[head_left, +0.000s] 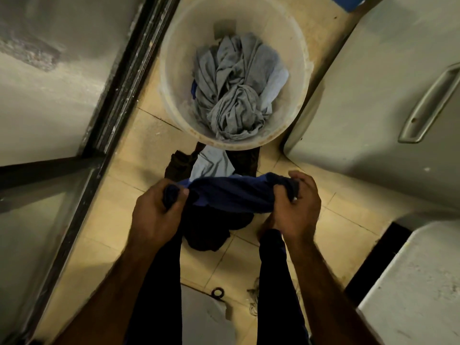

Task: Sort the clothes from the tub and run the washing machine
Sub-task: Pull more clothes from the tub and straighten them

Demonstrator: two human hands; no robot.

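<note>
A round white tub (171, 78) stands on the tiled floor ahead of me, with a twisted heap of grey clothes (236, 95) in it. Just below the tub, a dark blue garment (231, 195) is stretched between my hands. My left hand (155, 210) grips its left end and my right hand (298, 205) grips its right end. On the floor under the garment lie a pale blue cloth (211, 164), dark brown clothes (179, 165) and a dark pile (211, 230).
A white appliance with a long handle (428, 103) stands at the right, a second white unit (410, 290) nearer me. A dark metal door frame (119, 95) runs along the left. My dark-trousered legs, a small ring (217, 292) and a grey object (206, 317) are below.
</note>
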